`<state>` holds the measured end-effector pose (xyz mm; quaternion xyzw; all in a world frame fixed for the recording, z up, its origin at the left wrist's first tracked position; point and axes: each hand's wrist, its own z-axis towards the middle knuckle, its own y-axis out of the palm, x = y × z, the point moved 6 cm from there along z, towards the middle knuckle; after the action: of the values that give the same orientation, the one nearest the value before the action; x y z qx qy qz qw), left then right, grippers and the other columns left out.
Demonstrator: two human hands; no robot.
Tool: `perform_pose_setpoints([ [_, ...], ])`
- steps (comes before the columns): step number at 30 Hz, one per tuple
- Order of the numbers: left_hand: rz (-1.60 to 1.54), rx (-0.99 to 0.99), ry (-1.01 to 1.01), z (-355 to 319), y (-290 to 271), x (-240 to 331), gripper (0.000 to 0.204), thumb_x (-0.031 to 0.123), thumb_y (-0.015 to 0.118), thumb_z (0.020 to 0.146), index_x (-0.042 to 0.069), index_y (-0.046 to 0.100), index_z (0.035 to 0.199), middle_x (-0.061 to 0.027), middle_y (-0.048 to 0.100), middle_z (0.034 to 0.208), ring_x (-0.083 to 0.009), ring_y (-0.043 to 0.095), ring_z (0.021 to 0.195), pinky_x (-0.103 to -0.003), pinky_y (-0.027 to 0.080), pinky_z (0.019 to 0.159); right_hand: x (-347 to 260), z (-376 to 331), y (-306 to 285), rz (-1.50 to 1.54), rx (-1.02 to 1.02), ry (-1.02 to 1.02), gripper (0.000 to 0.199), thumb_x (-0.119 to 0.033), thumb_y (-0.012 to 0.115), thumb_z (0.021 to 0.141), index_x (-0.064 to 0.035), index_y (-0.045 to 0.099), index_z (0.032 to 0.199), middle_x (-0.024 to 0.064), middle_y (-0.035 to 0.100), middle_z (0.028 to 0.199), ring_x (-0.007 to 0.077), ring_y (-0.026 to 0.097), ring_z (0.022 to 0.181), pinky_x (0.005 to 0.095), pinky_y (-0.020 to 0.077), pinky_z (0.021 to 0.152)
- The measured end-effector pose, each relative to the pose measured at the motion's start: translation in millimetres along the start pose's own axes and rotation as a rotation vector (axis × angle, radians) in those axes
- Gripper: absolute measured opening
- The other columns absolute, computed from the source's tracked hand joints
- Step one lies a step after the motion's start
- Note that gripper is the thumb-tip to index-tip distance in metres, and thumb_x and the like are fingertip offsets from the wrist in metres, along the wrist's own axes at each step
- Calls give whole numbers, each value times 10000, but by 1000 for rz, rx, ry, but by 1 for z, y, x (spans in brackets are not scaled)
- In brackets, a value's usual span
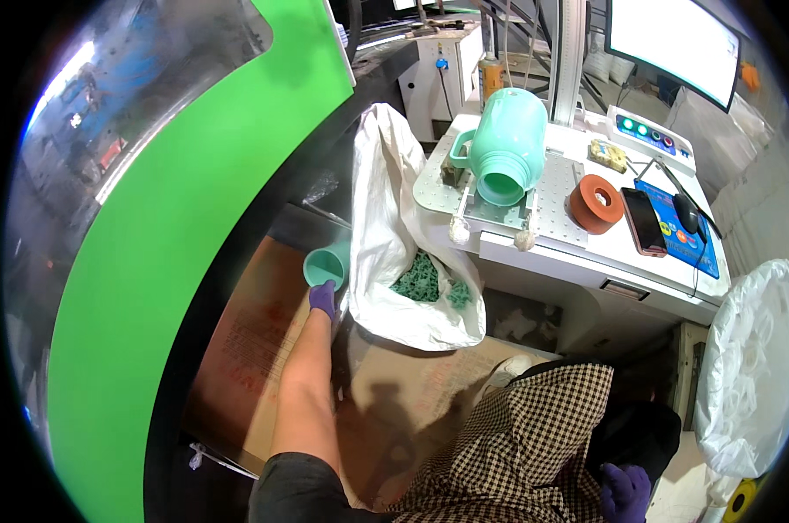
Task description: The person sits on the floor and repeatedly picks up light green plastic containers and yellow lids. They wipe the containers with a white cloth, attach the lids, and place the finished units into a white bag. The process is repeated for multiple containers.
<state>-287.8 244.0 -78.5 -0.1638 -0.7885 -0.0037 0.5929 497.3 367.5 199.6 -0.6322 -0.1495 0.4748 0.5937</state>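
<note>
Reaching down to the left, my left hand (322, 299) in a purple glove is closed on the near rim of a mint-green plastic flask body (327, 264). Its round opening faces me; the far end is hidden beside the white sack. At the lower right, near my dark-covered knee, my right hand (625, 493) shows in a purple glove, its fingers loosely apart and nothing visible in them. A second mint-green flask body (511, 131) with a handle lies on the fixture on the white workbench, its threaded neck toward me.
A white woven sack (379, 261) holds green plastic scraps (419, 281). A green machine panel (194, 209) curves along the left. On the bench sit an orange tape roll (596, 205), a phone (643, 222) and a button box (652, 137). Cardboard (238, 349) covers the floor; a lined bin (752, 366) stands right.
</note>
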Motion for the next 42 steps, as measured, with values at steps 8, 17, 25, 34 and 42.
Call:
perform_pose_setpoints([
  [8,275,-59,404,-22,-17,15,437,238,711,868,43,672,1257,-145,642,1290,-267,595,1192,-327,452,1021,19,-28,14,-52,-50,36,428,-166,677,893,-138,645,1319,150,630,989,354,597,937,465,489,856],
  [17,563,-169,306,41,38,-5,622,420,491,931,129,482,1481,-265,536,1430,-435,494,1329,-442,400,1101,34,-27,19,-106,-74,81,440,-186,676,899,-130,630,1333,146,618,994,360,591,939,471,482,857],
  [25,472,-88,385,65,25,-17,564,311,568,887,7,572,1362,-263,610,1297,-440,583,1139,-424,460,1005,40,-13,22,-30,-69,82,472,-197,658,866,-111,624,1329,145,601,962,354,580,888,474,467,799],
  [34,-235,254,402,-58,-70,70,405,-8,541,975,-28,582,1378,-90,634,1226,-183,590,1048,-327,491,921,35,12,18,104,53,-103,457,-181,669,853,-94,633,1300,146,616,975,359,599,885,464,485,808],
  [42,81,29,793,-353,-82,187,241,-67,572,926,-21,709,1119,-126,678,1147,-183,621,1071,-305,497,935,-3,57,50,590,-111,-127,683,-183,676,948,-80,373,1551,47,651,1167,127,611,1041,332,514,893],
])
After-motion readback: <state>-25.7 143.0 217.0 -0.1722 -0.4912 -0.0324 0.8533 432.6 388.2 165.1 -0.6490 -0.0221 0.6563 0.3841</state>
